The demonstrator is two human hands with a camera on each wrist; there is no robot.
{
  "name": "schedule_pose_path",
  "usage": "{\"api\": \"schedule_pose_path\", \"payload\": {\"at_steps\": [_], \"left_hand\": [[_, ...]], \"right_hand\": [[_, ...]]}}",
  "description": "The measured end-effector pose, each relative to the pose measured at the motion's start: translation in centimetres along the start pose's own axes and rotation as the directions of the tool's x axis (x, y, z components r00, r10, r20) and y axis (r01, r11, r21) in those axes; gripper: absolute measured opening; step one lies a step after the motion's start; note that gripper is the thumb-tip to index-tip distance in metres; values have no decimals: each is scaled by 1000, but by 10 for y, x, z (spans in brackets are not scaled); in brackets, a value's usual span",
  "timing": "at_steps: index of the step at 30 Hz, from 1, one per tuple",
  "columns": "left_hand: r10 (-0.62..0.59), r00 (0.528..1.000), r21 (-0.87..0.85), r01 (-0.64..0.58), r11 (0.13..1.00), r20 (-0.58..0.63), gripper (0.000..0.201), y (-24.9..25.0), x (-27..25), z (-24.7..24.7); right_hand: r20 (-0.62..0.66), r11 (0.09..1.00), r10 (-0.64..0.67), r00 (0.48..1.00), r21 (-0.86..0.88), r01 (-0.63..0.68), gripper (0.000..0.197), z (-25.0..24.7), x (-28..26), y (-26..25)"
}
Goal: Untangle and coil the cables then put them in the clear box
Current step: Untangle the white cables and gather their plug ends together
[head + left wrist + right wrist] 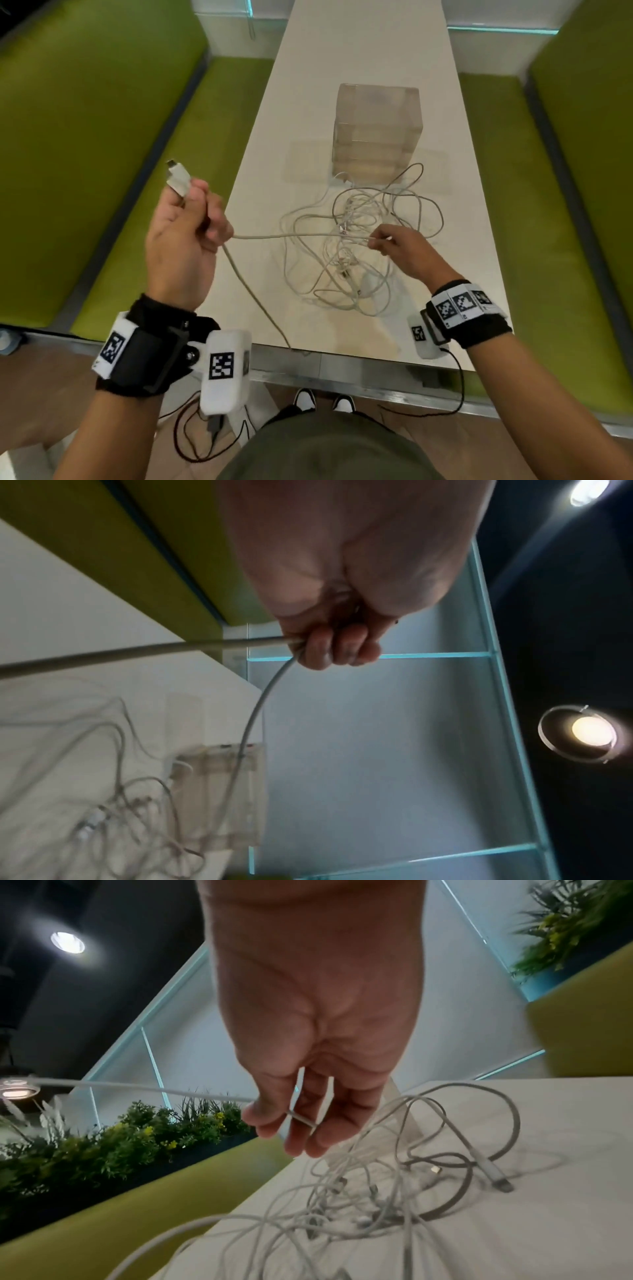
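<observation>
— Two hands, one cable: did you see how it was held?

— I did. The left hand was raised off to the side of the surface, fingers curled tight round the cable, with the plug sticking up past the thumb. I took that for an anchor, the free end kept high and clear of the mess.

— And the right?

— The right hand hung low over the tangle, thumb and forefinger pinching the same cable where it entered the knot, the other fingers loosely spread below. The stretch between the two hands ran nearly taut, which I judged was the point: tension shows which loops it passes through.

— Was there more of it?

— A second length dropped from the left fist toward the near edge of the surface.

— Where was the box?

— The box stood just beyond the tangle, one loop lying against its base; I could make out nothing inside it. Close enough, I supposed, to drop coils in without reaching.

— So, early going?

— By my reckoning, yes. Nothing coiled, everything still heaped together.
</observation>
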State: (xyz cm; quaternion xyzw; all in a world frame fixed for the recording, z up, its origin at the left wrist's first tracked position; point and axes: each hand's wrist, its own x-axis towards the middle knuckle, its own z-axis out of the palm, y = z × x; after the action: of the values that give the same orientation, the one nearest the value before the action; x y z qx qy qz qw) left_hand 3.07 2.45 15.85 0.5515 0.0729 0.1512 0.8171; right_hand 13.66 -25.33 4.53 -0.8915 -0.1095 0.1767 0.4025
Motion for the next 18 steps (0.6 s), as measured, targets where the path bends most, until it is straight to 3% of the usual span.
{"api": "schedule_pose_path", "payload": {"at_steps": [4,7,9,13,18], "left_hand": [[-125,990,297,140,945,-67,18,-25,0,3],[-189,978,524,115,844,88,19,-51,-9,25],[-220,964,536,109,837,147,27,-62,-14,42],[-230,966,491,143,859,120,20,-70,-13,57],[-171,983,357,138,924,62,20,-64,-9,52]], "right_hand": [[-50,984,-122,991,126,128,11,-9,-3,-18],[-28,956,-242,970,167,243,12,-6,-13,-44],[9,934,-324,946,161,318,13,0,-20,-58],[101,913,-400,911,125,387,12,11,-29,-68],[117,960,-281,953,48,277,3,17,-18,-57]]}}
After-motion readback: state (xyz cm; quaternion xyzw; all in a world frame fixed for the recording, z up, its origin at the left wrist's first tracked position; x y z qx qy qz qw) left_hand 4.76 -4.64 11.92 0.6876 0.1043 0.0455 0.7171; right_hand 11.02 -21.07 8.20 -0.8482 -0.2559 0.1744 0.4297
